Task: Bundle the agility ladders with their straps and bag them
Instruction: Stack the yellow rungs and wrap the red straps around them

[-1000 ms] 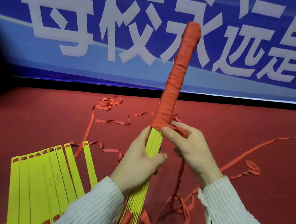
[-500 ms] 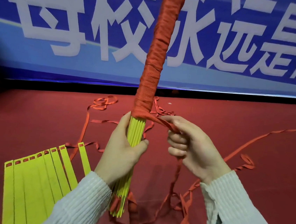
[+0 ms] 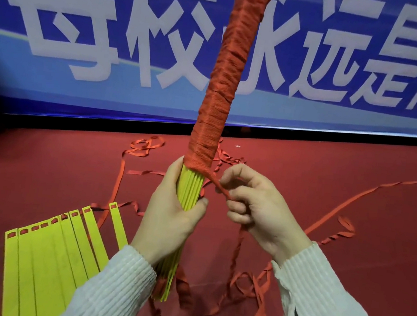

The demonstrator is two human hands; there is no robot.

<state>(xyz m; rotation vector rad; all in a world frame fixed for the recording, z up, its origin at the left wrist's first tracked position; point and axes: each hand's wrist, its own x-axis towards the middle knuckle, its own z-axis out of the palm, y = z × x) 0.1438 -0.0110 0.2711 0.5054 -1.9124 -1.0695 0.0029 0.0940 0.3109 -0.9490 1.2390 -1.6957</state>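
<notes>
Head view: left hand (image 3: 170,218) wrapped round the bare yellow part of a bundle of rungs (image 3: 190,189), thumb across the front, fingers curled behind. Bundle held upright, leaning slightly right; its upper length is wound tight in red strap (image 3: 222,87) and runs out of the top of the frame. Right hand (image 3: 259,207) just beside it, thumb and forefinger pinching the free run of strap where it leaves the lowest turn; the other fingers are curled. Strap drops from that hand to loose loops on the red floor (image 3: 347,249) between the white ribbed sleeves (image 3: 111,289). Bottom of the bundle near the floor, contact unclear. Lower left, a second ladder (image 3: 45,256) lies flat on the floor, yellow rungs fanned side by side. More strap (image 3: 146,148) trails away behind. Blue banner (image 3: 81,87) with white characters backs the floor.
</notes>
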